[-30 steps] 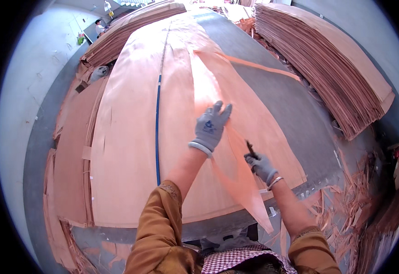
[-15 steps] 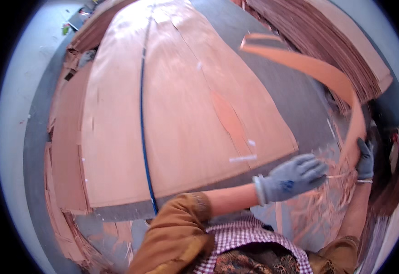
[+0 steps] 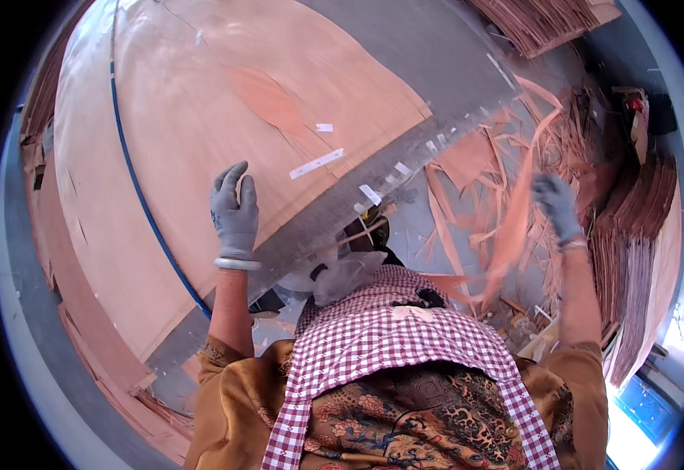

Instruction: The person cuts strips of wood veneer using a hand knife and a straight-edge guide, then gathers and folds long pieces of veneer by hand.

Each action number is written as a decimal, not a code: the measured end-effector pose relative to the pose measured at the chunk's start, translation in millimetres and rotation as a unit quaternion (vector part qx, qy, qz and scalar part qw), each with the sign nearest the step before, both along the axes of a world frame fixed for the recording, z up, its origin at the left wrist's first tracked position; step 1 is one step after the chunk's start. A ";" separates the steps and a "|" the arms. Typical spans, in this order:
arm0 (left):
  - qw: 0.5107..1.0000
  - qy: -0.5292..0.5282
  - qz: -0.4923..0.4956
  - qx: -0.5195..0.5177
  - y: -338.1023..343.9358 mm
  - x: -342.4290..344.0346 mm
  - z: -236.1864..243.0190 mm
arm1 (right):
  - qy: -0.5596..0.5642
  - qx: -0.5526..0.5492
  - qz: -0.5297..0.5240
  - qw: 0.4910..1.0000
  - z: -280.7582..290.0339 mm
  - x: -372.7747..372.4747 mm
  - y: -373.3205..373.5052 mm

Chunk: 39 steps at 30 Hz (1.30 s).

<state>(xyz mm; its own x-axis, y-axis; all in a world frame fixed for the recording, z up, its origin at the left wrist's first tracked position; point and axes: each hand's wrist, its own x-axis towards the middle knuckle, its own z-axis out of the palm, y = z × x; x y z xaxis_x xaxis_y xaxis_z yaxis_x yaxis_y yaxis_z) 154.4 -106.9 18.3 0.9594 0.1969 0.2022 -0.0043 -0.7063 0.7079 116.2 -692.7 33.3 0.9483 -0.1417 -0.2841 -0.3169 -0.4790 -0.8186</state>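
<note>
My left hand (image 3: 236, 215), in a grey glove, is raised over the near edge of a large pale wood veneer sheet (image 3: 177, 164). Its fingers are apart, slightly bent, and hold nothing. On the right, my gloved right hand (image 3: 559, 210) is beside a long, curling strip of orange veneer (image 3: 514, 223). The strip is blurred and hangs over a heap of offcuts; the hand's fingers look loose and not wrapped round it. A darker orange patch (image 3: 267, 100) shows in the sheet, with white tape pieces (image 3: 317, 164) near it.
A blue cord (image 3: 134, 178) runs lengthwise over the sheet. Tape bits (image 3: 370, 194) line the grey table edge (image 3: 310, 235). Veneer scraps (image 3: 467, 157) litter the floor at right. Stacked veneer stands at far right (image 3: 631, 235) and top right (image 3: 541, 23).
The long strip has dropped from my right hand toward the scraps. My left hand has swung from the right to the left, over the sheet. The view has shifted rightward and down.
</note>
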 end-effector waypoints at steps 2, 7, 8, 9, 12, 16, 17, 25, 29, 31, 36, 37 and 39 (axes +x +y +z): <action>0.999 -0.013 -0.027 0.031 -3.6 -7.4 -1.3 | 0.027 0.003 0.138 0.990 -23.9 16.9 88.6; 0.997 -0.018 -0.052 0.049 -11.6 -21.8 -2.6 | -0.040 0.093 0.280 0.955 -79.2 23.2 196.2; 0.997 -0.020 -0.044 0.054 -6.2 -25.1 -3.4 | -0.103 0.076 0.316 0.940 -81.8 29.7 214.6; 0.997 -0.022 -0.035 0.059 -2.2 -28.7 -5.7 | -0.016 0.143 0.268 0.953 -78.9 26.9 226.2; 0.998 -0.024 -0.023 0.060 2.0 -27.8 -7.5 | 0.171 0.254 0.193 0.932 -55.4 20.5 260.4; 0.999 -0.023 -0.005 0.034 2.8 -11.2 -9.4 | 0.234 0.237 0.216 0.918 -53.1 23.2 247.2; 0.999 -0.029 0.001 0.039 4.3 -4.4 -9.5 | 0.251 0.244 0.212 0.912 -52.4 22.7 247.8; 0.977 -0.108 0.055 0.174 21.8 104.0 -16.3 | 0.266 0.274 0.299 0.875 22.1 71.1 269.7; 0.964 -0.129 0.062 0.223 33.8 155.2 -16.2 | 0.247 0.248 0.258 0.901 59.0 144.1 300.3; 0.961 -0.131 0.060 0.238 34.8 172.2 -19.5 | 0.199 0.209 0.286 0.914 63.7 185.0 315.8; 0.955 -0.102 0.039 0.276 44.7 188.7 -41.1 | 0.132 0.117 0.347 0.921 51.7 272.4 378.2; 0.958 -0.088 0.032 0.271 46.9 188.2 -45.7 | 0.123 0.103 0.357 0.920 48.0 285.5 397.5; 0.956 -0.101 0.028 0.276 46.9 190.2 -48.8 | 0.104 0.127 0.377 0.911 37.2 311.8 428.0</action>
<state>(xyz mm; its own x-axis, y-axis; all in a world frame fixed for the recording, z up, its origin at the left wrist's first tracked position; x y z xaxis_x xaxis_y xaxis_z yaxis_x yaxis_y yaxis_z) 344.7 -60.0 -30.5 0.8809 0.0559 0.4700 -0.0538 -0.9747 0.2168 428.0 -264.7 70.5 0.6703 0.6237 -0.4021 -0.1377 -0.4279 -0.8933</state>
